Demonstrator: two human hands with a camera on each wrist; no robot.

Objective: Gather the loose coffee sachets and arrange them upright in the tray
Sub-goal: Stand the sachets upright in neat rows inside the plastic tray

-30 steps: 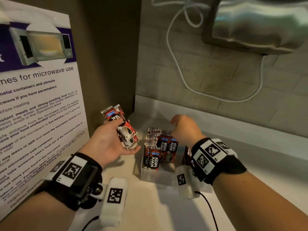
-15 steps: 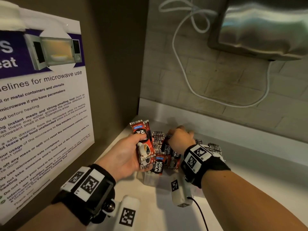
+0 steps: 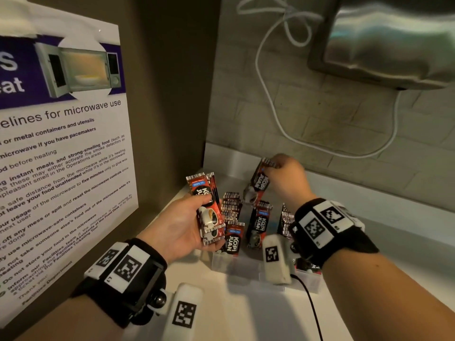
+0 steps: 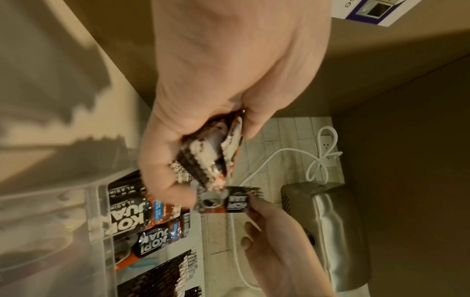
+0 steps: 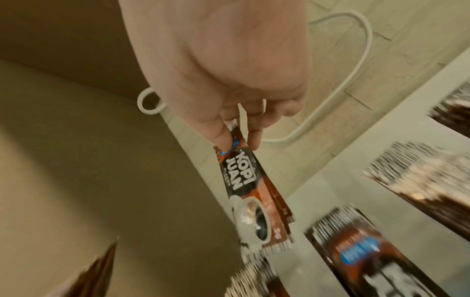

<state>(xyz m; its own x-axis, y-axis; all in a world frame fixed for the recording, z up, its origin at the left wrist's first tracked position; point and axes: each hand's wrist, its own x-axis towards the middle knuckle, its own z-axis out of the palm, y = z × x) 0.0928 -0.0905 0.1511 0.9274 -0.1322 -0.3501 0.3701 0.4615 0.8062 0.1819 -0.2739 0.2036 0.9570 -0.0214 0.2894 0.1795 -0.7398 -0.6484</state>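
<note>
My left hand [image 3: 187,222] grips a small stack of red and black coffee sachets [image 3: 208,205] upright, just left of the clear plastic tray [image 3: 236,268]. The same stack [image 4: 211,152] fills the left wrist view. My right hand [image 3: 283,173] pinches the top of one sachet [image 3: 257,184] and holds it tilted above the tray's back rows. In the right wrist view this sachet [image 5: 250,191] hangs from thumb and fingers [image 5: 221,132]. Several sachets [image 3: 258,222] stand upright in the tray in rows.
The tray sits on a white counter [image 3: 246,311] in a corner. A brown side wall with a microwave poster [image 3: 61,156] stands at the left. A tiled back wall carries a white cable [image 3: 270,99] and a steel hand dryer [image 3: 389,38] above.
My right hand has risen from among the tray's sachets, lifting one sachet by its top. My left hand with its stack has moved closer to the tray.
</note>
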